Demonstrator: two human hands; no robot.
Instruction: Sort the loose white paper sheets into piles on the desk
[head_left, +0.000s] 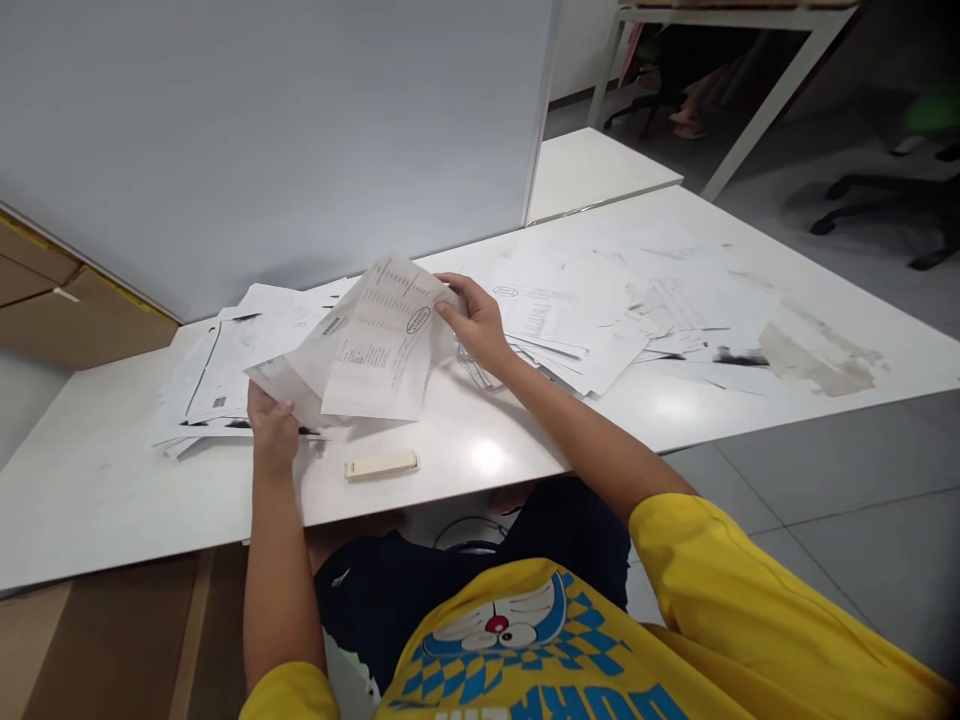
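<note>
Printed paper sheets [379,345] with an oval stamp are held up over the white table, tilted and partly folded over one another. My right hand [476,318] pinches their upper right corner between thumb and fingers. At the lower left, my left hand [273,428] grips the sheets' edge, thumb on top. On the table just in front of me lies a cream stapler-like bar [381,466], touched by neither hand. A paper pile [225,375] with dark smudges spreads behind my left hand. Beyond my right hand lies another stack of printed sheets [544,315].
A tall pale panel [300,130] stands along the table's back edge. Smudged papers and a brownish torn patch [817,360] cover the table's right part. A cardboard box [90,310] is at the left. Behind, a person's foot [688,125] shows near a chair base [885,200].
</note>
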